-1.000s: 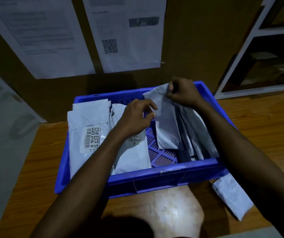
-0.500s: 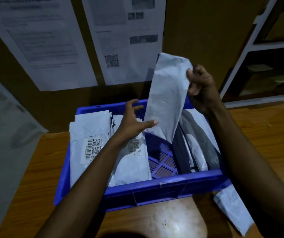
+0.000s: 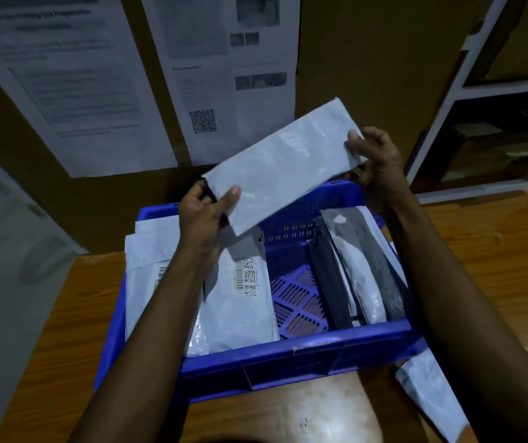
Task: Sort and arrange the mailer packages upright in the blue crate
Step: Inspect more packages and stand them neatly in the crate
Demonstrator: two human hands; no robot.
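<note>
The white mailer (image 3: 283, 164) is in the air above the back of the blue crate (image 3: 288, 356), slanted from low left to high right; it looks thin and slick, so the likeliest slip is that it sags or slides out of a light pinch while being turned on edge, and then lands flat across the bare slotted floor in the middle of the crate instead of standing. Lowered carelessly, its corner could also catch the labelled mailers (image 3: 243, 308) leaning at the left or the dark mailers (image 3: 361, 270) standing at the right and tip them into that gap. A loose mailer (image 3: 429, 388) lies outside on the wooden table (image 3: 496, 251), by the crate's near right corner and beside the right forearm, where an elbow could knock it. The left hand (image 3: 202, 215) pinches the low left corner, thumb on the front face, fingers behind; the right hand (image 3: 374, 158) grips the high right end, fingers curled round its edge, both forearms reaching over the crate
</note>
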